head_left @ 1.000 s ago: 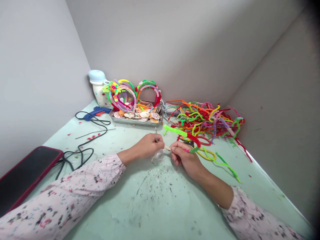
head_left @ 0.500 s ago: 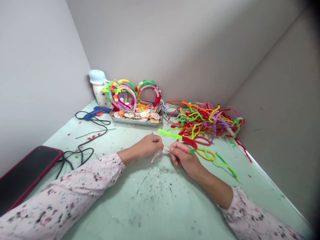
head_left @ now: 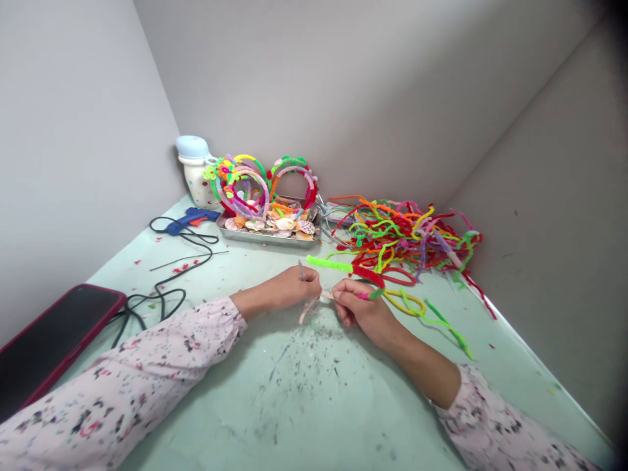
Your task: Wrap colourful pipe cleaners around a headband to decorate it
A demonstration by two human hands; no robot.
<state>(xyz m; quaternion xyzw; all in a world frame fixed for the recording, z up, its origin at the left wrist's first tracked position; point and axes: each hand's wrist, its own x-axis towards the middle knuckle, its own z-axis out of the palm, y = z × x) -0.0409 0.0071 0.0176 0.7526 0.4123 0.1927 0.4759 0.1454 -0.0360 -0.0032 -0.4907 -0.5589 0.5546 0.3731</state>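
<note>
Between my two hands is a curved headband (head_left: 369,277) wrapped in pipe cleaners, bright green, red, darker green and pink along its length. My right hand (head_left: 360,306) pinches it near the pink part, thumb on top, and its green end points left above the fingers. My left hand (head_left: 296,286) has its fingers closed on a pale pipe cleaner (head_left: 305,313), whose loose tail hangs below the fingertips. A short stretch of pale wrapping (head_left: 326,295) spans the small gap between both hands. A thin greyish tip sticks up behind my left fingers; what it belongs to is unclear.
A metal tray (head_left: 267,241) of seashells stands at the back, with several wrapped headbands (head_left: 245,190) on it. Right of it lies a heap of pipe cleaners (head_left: 407,235). At left are a cup (head_left: 196,171), a blue glue gun (head_left: 189,219), its black cord (head_left: 164,288) and a phone (head_left: 59,340).
The headband's green end has shifted slightly left. The pale tail below my left hand has swung a little. Both hands keep their grips in nearly the same place.
</note>
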